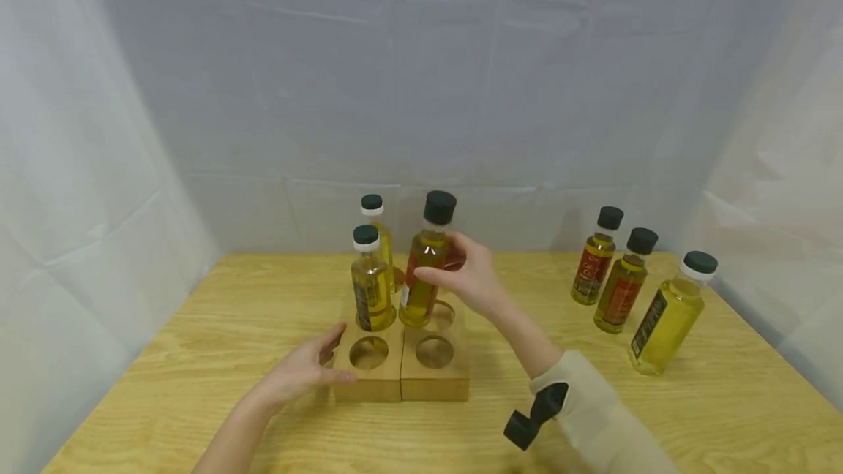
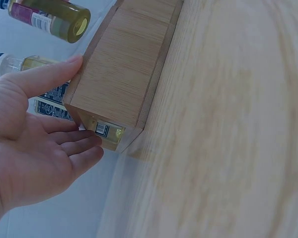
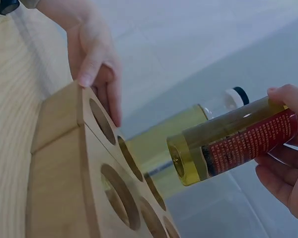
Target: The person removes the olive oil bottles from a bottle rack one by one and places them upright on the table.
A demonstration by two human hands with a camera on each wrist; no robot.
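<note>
My right hand (image 1: 464, 273) holds an oil bottle (image 1: 421, 280) with a red label and black cap, thumb on one side and fingers on the other. In the right wrist view this bottle (image 3: 228, 144) is raised, its base over the holes of a light wooden rack (image 1: 435, 388). My left hand (image 1: 303, 368) touches the rack's front left corner, thumb at the top edge and loosely straight fingers along the side. Two bottles with dark caps and white collars stand in the rack's left column: a middle one (image 1: 370, 291) and a rear one (image 1: 383, 240).
On the right of the table stand two red-labelled bottles with black caps, a rear one (image 1: 593, 265) and a nearer one (image 1: 620, 291), and a paler oil bottle (image 1: 668, 324) with a dark-and-white cap. White sheeting (image 1: 421, 93) hangs behind and at both sides.
</note>
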